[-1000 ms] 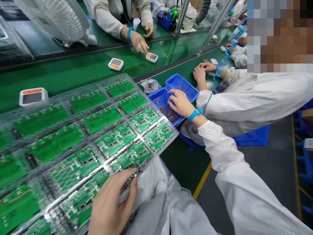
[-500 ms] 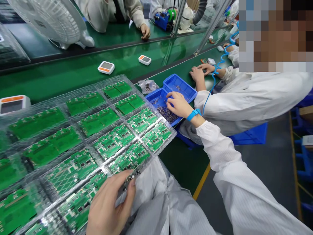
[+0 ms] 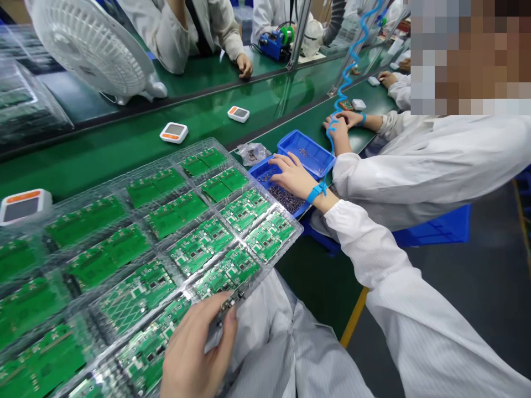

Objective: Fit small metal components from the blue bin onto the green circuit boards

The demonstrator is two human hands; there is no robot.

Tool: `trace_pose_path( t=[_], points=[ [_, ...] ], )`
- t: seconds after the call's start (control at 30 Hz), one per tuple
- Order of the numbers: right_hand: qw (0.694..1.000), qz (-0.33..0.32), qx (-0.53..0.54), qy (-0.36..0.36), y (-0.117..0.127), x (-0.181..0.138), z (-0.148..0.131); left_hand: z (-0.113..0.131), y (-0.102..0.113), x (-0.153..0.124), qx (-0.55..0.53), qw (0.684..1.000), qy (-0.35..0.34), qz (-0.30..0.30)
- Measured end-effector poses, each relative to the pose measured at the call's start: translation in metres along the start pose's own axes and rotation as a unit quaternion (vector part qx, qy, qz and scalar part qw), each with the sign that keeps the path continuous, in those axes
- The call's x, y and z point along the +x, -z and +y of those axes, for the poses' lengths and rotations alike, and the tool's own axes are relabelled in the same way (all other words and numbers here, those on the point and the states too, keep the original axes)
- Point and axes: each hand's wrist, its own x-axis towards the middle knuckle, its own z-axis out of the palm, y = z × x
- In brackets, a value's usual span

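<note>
At lower center, left hand [image 3: 199, 342]: thumb and fingers pinching a circuit board [image 3: 232, 305], seen nearly edge-on by the near edge of the tray.
Center right, right hand [image 3: 296, 179]: bent, fingers parted over the near blue bin [image 3: 262, 166]; whether the fingertips hold anything, I cannot tell. A blue wristband [image 3: 316, 192] circles the wrist.
Small parts [image 3: 286, 200]: heaped dark in that bin (too small to identify singly).
Second blue bin [image 3: 314, 166]: just beyond the first, with a scattering of similar bits.
Clear bag [image 3: 253, 153]: beside the bins, above the tray's right end.
Clear tray [image 3: 295, 234]: from lower left to center, green boards [image 3: 201, 246] lying in its compartments.
Tabletop [image 3: 124, 149]: green, carrying three white-and-orange devices [image 3: 174, 132], one at the left edge, two at upper center.
Upper left: a white fan [image 3: 91, 50].
Upper right: a co-worker's hands [image 3: 340, 130], close together, near a blue coiled cord [image 3: 346, 80].
</note>
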Motion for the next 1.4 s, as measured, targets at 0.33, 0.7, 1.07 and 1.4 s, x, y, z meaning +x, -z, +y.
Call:
trace_pose_path(
  t=[0.33,0.7,1.07,1.4],
  points=[
    [1.0,0.003,-0.02,0.022,-0.007,0.008,0.002,0.0,0.001,-0.001,-0.021,1.0,0.022,0.0],
    [0.984,0.095,0.141,-0.054,0.022,-0.003,-0.018,-0.009,-0.001,-0.022,-0.06,0.97,0.231,0.049],
    [0.909,0.251,0.33,0.047,0.072,-0.072,-0.18,0.014,-0.001,0.017,-0.038,0.987,0.142,0.068],
    [0.913,0.322,0.232,0.093,0.056,-0.096,-0.24,0.03,-0.004,0.029,-0.081,0.988,0.114,0.063]
  ],
)
